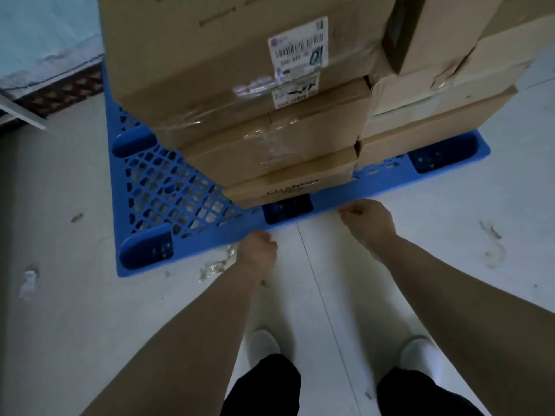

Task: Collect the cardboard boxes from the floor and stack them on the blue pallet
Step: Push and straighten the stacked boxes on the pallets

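Observation:
A blue plastic pallet (168,187) lies on the floor ahead of me. Several brown cardboard boxes are stacked on it in two columns. The top box of the left column, a large box (210,55), carries a white shipping label. Flatter boxes (270,151) lie beneath it. The right column (435,115) stands against the left one. My left hand (259,247) is stretched toward the pallet's front edge, fingers curled, holding nothing. My right hand (368,222) is also curled and empty, just in front of the pallet's front edge.
Pale floor with scuff marks and a scrap of clear tape (216,265) lies near the pallet's front corner. A wall base and a white board (24,112) are at the far left. My two white shoes (264,345) stand behind the hands.

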The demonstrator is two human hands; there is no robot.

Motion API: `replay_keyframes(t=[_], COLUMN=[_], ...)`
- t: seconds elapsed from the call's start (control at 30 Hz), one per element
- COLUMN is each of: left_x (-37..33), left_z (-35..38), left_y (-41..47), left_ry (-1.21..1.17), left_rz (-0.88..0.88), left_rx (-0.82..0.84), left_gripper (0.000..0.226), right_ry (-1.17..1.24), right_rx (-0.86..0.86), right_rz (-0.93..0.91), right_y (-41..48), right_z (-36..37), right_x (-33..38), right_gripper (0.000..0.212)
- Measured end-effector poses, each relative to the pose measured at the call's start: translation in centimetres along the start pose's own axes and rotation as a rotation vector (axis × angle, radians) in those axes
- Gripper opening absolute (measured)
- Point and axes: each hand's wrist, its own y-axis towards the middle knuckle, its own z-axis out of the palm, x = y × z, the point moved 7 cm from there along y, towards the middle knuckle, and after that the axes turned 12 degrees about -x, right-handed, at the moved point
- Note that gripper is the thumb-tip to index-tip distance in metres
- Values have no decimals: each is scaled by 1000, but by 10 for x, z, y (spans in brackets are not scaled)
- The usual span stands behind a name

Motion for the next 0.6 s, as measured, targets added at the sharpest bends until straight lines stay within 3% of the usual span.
replay_keyframes(t=[0.1, 0.2, 0.33, 0.5, 0.6], left_x=[1, 14, 36, 39, 39], left_z=[28, 55, 65, 50, 47], left_y=[39, 85, 156, 183, 185], left_ry=[-217, -410, -431, -467, -552], left_rz=[-48, -94, -20, 17, 19], left_rx=[-69, -120, -319, -593, -661], left_gripper=[11, 15, 29, 29, 17], right_ry=[17, 29, 4, 47, 26], right_rx=[-22, -45, -67, -157, -250], right_rz=[-80, -170, -289, -288, -281], right_y=[40, 80, 129, 168, 177], right_z=[27, 58, 98, 108, 97], right_x=[-22, -40, -52, -72, -82], right_gripper=[18, 18, 21, 19, 26])
